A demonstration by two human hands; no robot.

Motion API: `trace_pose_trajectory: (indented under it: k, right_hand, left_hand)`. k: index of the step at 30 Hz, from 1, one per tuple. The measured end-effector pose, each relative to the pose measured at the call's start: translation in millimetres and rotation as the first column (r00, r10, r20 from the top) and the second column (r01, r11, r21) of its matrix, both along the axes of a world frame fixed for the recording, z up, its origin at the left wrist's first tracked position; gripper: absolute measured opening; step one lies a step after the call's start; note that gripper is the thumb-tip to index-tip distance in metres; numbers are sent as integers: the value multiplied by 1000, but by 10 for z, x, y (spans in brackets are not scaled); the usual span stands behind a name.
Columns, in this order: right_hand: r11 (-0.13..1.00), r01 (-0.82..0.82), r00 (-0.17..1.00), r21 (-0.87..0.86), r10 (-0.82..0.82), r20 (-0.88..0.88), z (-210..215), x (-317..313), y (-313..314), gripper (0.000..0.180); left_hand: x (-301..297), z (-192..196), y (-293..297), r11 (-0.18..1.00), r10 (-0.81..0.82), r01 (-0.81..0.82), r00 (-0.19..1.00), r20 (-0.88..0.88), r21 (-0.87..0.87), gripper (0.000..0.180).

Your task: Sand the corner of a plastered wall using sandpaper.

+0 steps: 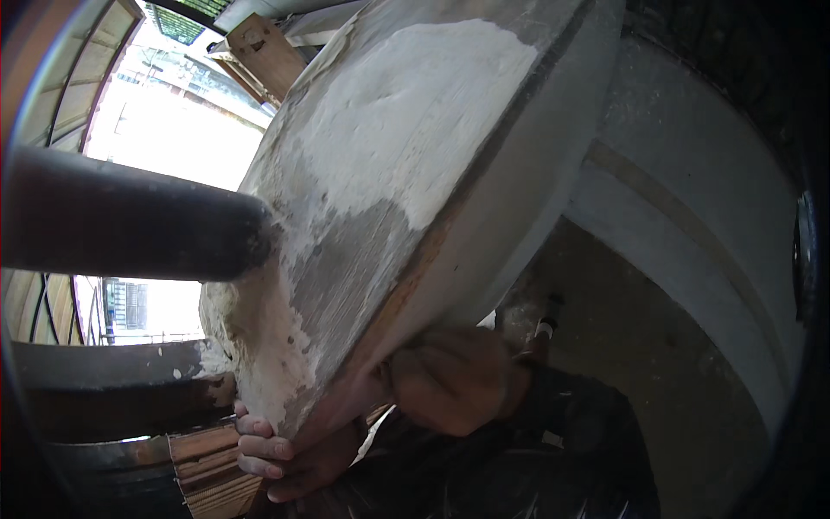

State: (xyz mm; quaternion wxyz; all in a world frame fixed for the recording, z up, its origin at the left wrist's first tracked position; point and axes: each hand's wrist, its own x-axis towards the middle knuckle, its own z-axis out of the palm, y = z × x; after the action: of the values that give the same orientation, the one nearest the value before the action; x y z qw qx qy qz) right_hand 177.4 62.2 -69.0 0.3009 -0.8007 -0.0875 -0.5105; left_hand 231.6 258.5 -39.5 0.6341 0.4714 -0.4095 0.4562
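Observation:
A large grey piece [346, 264], shaped like a wedge, slants down through the middle; rough white filler [415, 104] covers much of its upper face. My left hand [264, 450] is closed around its lower tip, with fingers curled over the edge and the thumb side underneath. My right hand [454, 378] is against the smooth pale underside, to the right of that edge. It is rounded like a fist and blurred, and whatever its fingers hold is hidden.
A thick dark pipe [130, 214] meets the piece from the left. Another dark beam [112, 368] runs below it. Slatted wood [212, 471] lies at lower left, and a wooden block [264, 56] stands at the top. A curved grey panel [683, 190] arcs along the right.

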Motion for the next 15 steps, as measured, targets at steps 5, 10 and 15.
trace_pose_trajectory:
  k: [5,10,15]
  right_hand:
    - [991,-118,965,59,128,-230,-4,-4,-70,16]
    - [980,-193,981,42,194,-26,118,45,-72,17]
    - [968,190,976,162,-204,77,260,150,-17,11]
  left_hand:
    - [37,10,-27,1000,-9,9,1000,8,9,29]
    - [19,14,33,1000,2,-3,999,36,25,27]
    - [-26,17,194,995,7,-15,997,80,101,35]
